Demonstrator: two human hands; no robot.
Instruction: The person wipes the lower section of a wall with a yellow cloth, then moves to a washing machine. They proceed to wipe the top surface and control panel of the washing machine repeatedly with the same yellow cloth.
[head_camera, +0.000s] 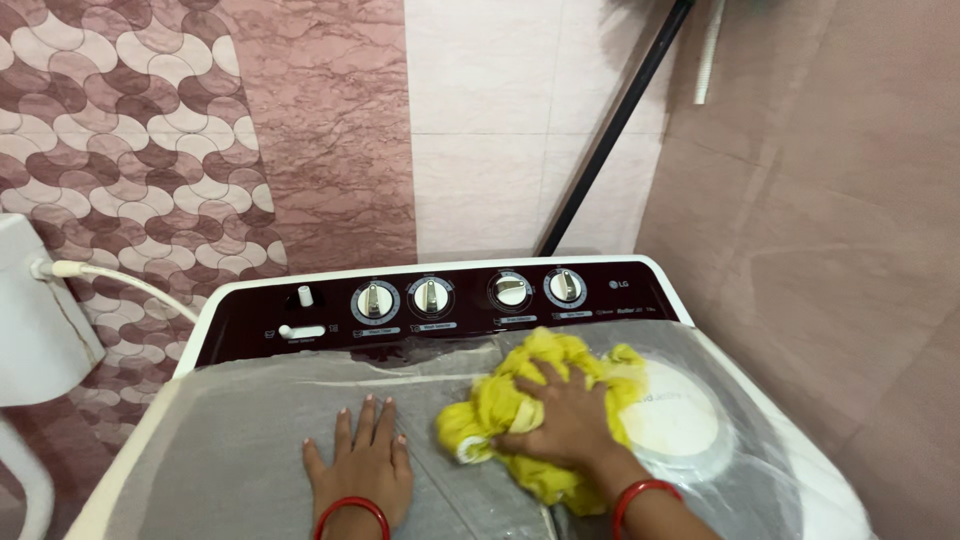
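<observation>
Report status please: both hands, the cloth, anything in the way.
Left hand flat on washer lid, fingers spread, holding nothing. Right hand pressing yellow cloth onto lid. Nothing blocking either hand.

one washing machine (240, 330), four knobs (432, 296), one yellow cloth (500, 405), two hands (362, 470)

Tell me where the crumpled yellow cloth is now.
The crumpled yellow cloth lies on the washing machine's grey lid, right of centre, under the right hand and below the four control knobs.

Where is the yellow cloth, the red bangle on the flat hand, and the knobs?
yellow cloth (500, 405), head view, on its bunched left part.
left bangle (352, 508), head view, top of the red ring.
knobs (432, 296), head view, on the second knob's face.
</observation>
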